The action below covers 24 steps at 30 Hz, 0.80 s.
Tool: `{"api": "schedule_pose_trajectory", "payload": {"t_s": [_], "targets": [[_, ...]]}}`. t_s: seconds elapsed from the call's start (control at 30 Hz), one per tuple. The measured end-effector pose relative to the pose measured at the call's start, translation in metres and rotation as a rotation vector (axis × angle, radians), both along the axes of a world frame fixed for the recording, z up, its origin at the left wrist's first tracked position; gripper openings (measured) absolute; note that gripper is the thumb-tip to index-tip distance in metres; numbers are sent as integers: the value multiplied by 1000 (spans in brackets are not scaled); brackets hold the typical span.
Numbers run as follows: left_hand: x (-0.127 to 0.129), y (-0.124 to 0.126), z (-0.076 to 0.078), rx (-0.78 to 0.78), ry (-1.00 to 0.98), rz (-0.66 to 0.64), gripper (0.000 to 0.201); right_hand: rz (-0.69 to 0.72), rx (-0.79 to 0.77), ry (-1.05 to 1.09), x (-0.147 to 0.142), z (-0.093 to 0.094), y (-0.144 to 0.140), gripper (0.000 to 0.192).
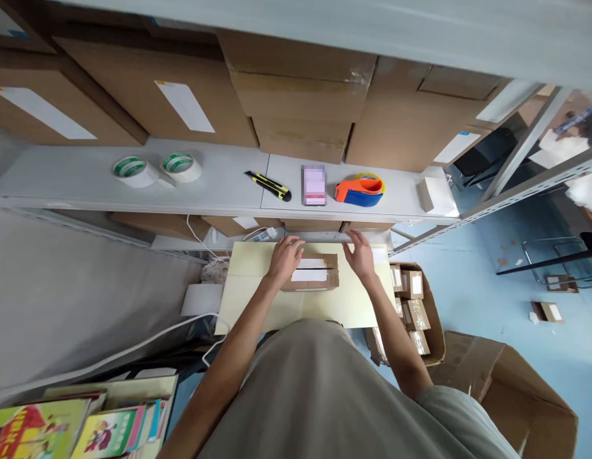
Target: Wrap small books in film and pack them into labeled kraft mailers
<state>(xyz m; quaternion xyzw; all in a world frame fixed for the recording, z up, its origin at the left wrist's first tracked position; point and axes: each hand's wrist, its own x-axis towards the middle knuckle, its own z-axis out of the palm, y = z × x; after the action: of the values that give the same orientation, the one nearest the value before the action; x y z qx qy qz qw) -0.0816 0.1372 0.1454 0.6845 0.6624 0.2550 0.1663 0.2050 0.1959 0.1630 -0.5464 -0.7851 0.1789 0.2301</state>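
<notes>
- Two bare hands: one left hand (285,259), one right hand (360,257).
- One taped cardboard box (311,275) on one pale-yellow work table (245,264).
- Two tape rolls (139,178) on the grey shelf (224,172).
- One black-and-yellow utility knife (273,187).
- One smartphone (314,185).
- One orange-and-blue tape dispenser (359,194).
- At least five small cartons (417,314), some partly hidden, inside one large carton (437,319).
- One big open carton (530,414) beside that.
- Two small open boxes (548,311) on the blue floor (468,280).

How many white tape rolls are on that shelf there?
2. One roll is toward the left of the shelf; the other roll is just right of it. Any behind the boxes would be hidden.
</notes>
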Motion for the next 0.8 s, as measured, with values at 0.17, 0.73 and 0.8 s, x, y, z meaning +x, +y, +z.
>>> {"api": "schedule_pose_trajectory", "payload": {"t_s": [0.17,0.73,0.8], "targets": [[48,63,76,266,-51,-91,33,-16,243,-217,0,85,83,62],[79,-24,71,161,-503,-53,20,-67,-45,-2,0,88,43,44],[77,-55,59,123,-635,16,18,-26,-204,264,-7,81,-7,51]]}}
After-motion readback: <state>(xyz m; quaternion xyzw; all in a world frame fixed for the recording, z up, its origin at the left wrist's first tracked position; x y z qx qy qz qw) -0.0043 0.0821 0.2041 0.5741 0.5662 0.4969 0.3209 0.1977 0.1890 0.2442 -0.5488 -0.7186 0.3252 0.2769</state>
